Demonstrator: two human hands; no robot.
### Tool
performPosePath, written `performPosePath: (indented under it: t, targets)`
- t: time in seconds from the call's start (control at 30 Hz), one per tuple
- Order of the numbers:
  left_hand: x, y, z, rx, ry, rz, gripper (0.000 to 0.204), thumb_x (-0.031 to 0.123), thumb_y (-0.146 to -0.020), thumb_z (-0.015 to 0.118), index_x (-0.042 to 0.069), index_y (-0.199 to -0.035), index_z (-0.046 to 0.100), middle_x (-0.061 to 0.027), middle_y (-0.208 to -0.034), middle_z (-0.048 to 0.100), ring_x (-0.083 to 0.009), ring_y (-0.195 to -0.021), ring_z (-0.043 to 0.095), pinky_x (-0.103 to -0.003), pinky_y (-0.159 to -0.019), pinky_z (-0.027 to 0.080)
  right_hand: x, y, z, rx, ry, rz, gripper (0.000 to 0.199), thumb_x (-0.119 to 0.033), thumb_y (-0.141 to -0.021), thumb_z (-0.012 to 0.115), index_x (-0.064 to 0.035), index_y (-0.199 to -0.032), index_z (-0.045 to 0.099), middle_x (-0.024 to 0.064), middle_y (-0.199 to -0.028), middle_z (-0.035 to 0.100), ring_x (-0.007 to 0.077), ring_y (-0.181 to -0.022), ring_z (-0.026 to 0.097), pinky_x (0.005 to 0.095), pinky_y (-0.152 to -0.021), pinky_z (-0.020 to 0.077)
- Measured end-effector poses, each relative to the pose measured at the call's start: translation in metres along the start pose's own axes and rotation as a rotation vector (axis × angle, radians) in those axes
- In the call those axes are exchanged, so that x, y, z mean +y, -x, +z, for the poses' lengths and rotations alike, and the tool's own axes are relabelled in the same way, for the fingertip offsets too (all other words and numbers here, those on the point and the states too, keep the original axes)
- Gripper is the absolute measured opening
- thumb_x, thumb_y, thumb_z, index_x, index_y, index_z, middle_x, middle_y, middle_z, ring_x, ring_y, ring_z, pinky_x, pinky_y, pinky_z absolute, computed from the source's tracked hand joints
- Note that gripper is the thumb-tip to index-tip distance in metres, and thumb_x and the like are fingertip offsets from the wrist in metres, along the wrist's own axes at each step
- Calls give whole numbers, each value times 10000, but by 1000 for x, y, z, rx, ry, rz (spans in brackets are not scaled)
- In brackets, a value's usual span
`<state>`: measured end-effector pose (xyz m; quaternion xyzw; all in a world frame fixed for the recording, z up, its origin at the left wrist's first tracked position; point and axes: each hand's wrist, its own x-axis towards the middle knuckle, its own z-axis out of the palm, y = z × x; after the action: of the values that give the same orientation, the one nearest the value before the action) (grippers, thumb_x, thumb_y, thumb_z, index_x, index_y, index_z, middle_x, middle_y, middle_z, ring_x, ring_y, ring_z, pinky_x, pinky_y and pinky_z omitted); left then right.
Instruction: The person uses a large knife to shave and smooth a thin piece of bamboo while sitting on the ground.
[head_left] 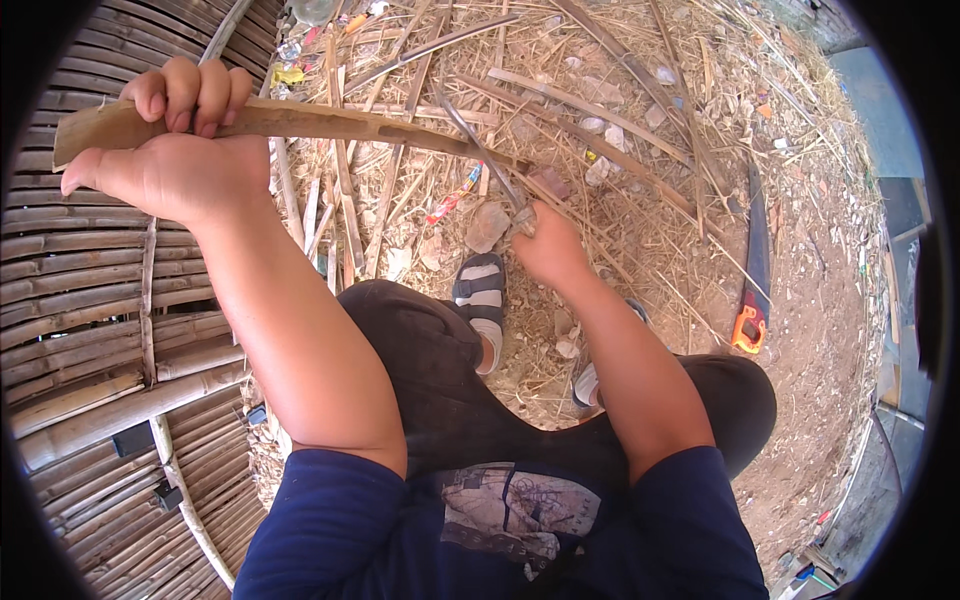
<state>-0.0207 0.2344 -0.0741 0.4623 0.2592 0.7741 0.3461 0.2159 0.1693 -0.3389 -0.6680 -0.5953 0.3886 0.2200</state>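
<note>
My left hand [190, 160] is raised at the upper left, its fingers curled over a long split bamboo piece [330, 122]. The bamboo stretches to the right and narrows toward its far tip, which lies just above my right hand [550, 245]. That hand is closed around the handle end of a long thin-bladed knife [468, 132], most of the handle hidden in my fist. The blade points up and to the left and crosses the bamboo near its tip; whether the two touch I cannot tell.
A handsaw [758, 240] with an orange handle lies on the ground at the right. Bamboo strips [600, 115], straw, stones [487, 226] and litter cover the ground ahead. On the left stands a bamboo slat wall [90, 270]. My sandalled foot [480, 295] is below the knife.
</note>
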Motion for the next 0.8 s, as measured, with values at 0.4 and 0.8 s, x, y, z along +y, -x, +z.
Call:
performPosePath:
  t: [0.4, 0.8]
  targets:
    - [-3, 7, 13, -105, 70, -25, 869, 944, -808, 104, 120, -718, 366, -6, -590, 267, -133, -529, 186, -279, -522, 189, 36, 0, 50, 126, -114, -9, 401, -177, -824, 714, -3, -1162, 590, 256, -996, 701, 440, -950, 678, 489, -809, 547]
    - [-2, -7, -15, -184, 145, -64, 911, 1000, -744, 132, 128, -737, 396, 5, -593, 279, -130, -528, 186, -279, -522, 191, -48, 15, -6, 87, -163, -200, 322, -206, -837, 694, -32, -1082, 577, 250, -942, 695, 455, -890, 678, 511, -794, 532]
